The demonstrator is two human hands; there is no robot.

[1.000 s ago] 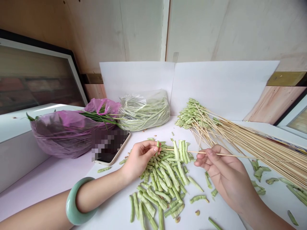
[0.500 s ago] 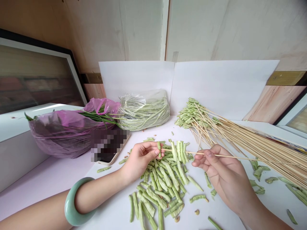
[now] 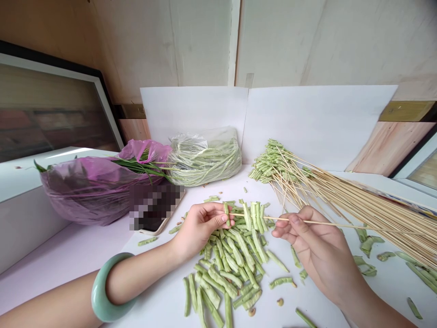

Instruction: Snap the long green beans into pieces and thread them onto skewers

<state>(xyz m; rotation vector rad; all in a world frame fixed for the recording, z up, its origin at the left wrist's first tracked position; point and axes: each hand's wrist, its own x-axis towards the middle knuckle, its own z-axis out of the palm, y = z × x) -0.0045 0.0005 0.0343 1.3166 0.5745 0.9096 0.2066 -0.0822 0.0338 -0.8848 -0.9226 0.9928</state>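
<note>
Between thumb and fingers, my left hand (image 3: 205,224) pinches a short piece of green bean (image 3: 226,214) at the left tip of a thin wooden skewer (image 3: 327,223). My right hand (image 3: 316,250) is closed on that skewer farther right, its long end reaching out past the hand. Several cut bean pieces (image 3: 256,216) are threaded crosswise on the skewer between my hands. Right below lies a loose pile of cut green beans (image 3: 235,259) on the white table (image 3: 160,287).
Filled bean skewers (image 3: 276,161) and a bundle of wooden sticks (image 3: 372,209) lie at the right. A clear bag of long beans (image 3: 208,159), a purple bag of greens (image 3: 92,187) and a phone (image 3: 159,209) stand at the back left. Bean scraps (image 3: 368,246) lie by my right hand.
Almost nothing differs. Both hands keep their grip on the bean piece and skewer, with only a very slight shift of the right hand to the left.
</note>
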